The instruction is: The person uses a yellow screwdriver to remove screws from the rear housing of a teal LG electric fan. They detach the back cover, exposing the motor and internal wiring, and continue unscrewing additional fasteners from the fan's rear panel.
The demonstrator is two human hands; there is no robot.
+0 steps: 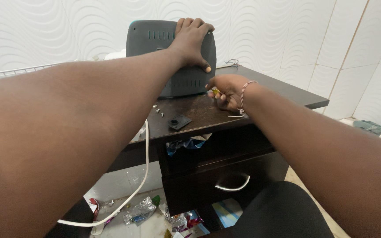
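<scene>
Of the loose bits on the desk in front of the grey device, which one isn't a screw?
The small dark square plate, lying flat near the desk's front edge. The others, the screws, are tiny, shiny and clustered to its left, nearer the grey device.

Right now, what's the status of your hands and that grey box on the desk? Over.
Left hand flat on grey box, steadying it. Right hand grips small yellow-handled tool at its lower edge. Loose screws and black cover plate nearby.
</scene>
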